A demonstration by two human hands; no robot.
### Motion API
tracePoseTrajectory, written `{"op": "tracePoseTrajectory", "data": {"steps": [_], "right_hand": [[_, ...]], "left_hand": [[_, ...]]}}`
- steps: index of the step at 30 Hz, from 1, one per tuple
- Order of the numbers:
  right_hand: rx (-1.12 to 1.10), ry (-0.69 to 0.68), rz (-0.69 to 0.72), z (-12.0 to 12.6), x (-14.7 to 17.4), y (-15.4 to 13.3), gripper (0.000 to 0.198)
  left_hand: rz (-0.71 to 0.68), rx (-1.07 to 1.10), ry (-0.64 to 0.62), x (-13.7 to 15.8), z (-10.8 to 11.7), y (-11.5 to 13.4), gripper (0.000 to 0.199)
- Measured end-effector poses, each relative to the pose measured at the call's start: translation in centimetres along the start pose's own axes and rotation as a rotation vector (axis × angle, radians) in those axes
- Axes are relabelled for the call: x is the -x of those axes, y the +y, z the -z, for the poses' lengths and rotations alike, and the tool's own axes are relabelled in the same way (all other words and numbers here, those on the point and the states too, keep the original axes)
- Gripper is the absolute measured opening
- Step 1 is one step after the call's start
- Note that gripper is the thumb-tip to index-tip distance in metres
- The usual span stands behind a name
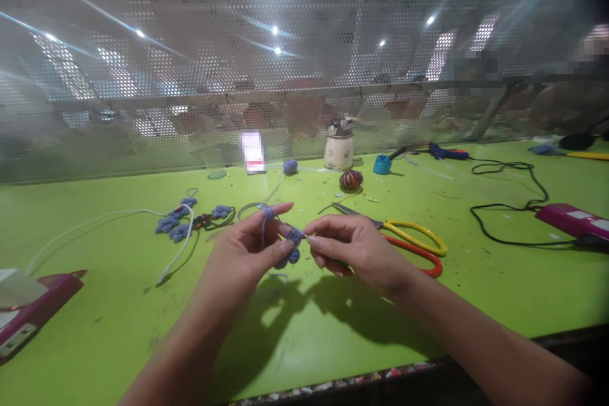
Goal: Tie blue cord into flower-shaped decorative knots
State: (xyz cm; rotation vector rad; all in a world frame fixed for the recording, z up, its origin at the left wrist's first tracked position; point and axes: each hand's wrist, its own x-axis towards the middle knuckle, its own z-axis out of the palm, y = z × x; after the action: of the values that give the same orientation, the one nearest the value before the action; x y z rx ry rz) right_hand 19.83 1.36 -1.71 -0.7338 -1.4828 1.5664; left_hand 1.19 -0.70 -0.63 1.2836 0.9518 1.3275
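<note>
Cropped forearms (190, 323) end in hands (240, 250) gripping yarnwork (294, 237) and a mostly hidden tool (305, 237).

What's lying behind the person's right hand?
Scissors lie behind the right hand on the green table. Part of a grey blade, the yellow handle and the red handle show. The hand hides the rest; anything else it covers cannot be seen.

Open to you: green tabletop (495, 292) right of the scissors (391, 226). Obstructing: those scissors, beside your right hand (352, 244); white cable (165, 274), to your left.
</note>
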Motion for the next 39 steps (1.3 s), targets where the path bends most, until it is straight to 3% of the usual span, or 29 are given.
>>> {"op": "tracePoseTrajectory", "data": {"steps": [3, 8, 10, 12, 15, 18, 20, 28, 39], "right_hand": [[0.025, 0.015, -0.035, -0.1, 0.1, -0.4, 0.024], [0.029, 0.049, -0.099, -0.5, 0.0, -0.4, 0.016], [-0.024, 0.090, -0.079, -1.0, 0.0, -0.1, 0.015], [-0.104, 0.138, -0.012, -1.6, 0.1, 0.3, 0.018], [-0.184, 0.161, 0.102, -2.3, 0.3, 0.8, 0.025], [-0.159, 0.141, 0.171, -2.3, 0.3, 0.9, 0.027], [-0.100, 0.112, 0.211, -1.9, 0.3, 0.9, 0.026], [0.226, 0.062, 0.374, -0.4, 0.3, 0.8, 0.024], [0.777, 0.136, 0.831, 0.7, 0.3, -0.4, 0.021]], "left_hand": [[-0.103, -0.236, -0.008, 0.0, 0.2, -0.5, 0.041], [-0.511, -0.802, 0.009, 0.4, -0.4, -1.2, 0.042], [-0.615, -0.895, 0.014, 0.6, -0.7, -1.4, 0.045], [-0.649, -0.841, 0.063, 0.8, -1.1, -1.6, 0.046], [-0.457, -0.456, 0.129, 0.9, -1.4, -1.6, 0.051], [-0.178, -0.020, 0.097, 0.7, -1.3, -1.0, 0.047], [-0.073, 0.133, 0.058, 0.4, -1.0, -0.4, 0.042], [0.089, 0.248, 0.086, 0.6, -0.8, 1.2, 0.036], [0.115, 0.319, 0.082, 0.5, -0.4, 1.5, 0.042]]}}
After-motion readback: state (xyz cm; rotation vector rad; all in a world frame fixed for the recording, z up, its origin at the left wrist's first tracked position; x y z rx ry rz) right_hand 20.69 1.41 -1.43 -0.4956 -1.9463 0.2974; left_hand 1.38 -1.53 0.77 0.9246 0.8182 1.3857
